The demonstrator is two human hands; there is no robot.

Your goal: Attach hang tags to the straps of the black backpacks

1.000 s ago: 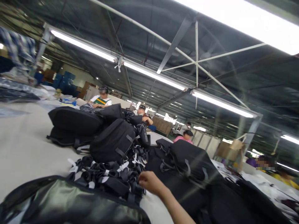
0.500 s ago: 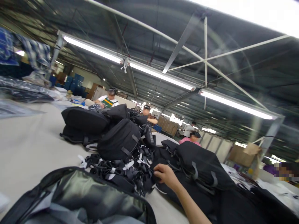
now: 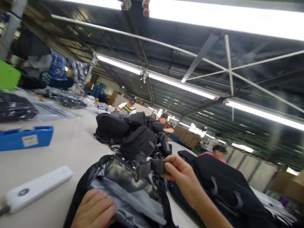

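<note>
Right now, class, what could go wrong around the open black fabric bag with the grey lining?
The flat dark fabric strap, pinched at one end by the right hand, might slip free. The wrinkled grey lining of the open black bag, near the left hand, could bunch up. The long white plastic device left of the bag could get knocked.

Black bag (image 3: 85,181) lying open, shiny grey lining (image 3: 133,199) exposed, dark strap (image 3: 156,166) raised near its far rim

No text readable; white label (image 3: 30,140) on blue tape dispenser (image 3: 44,135) blurred.
</note>
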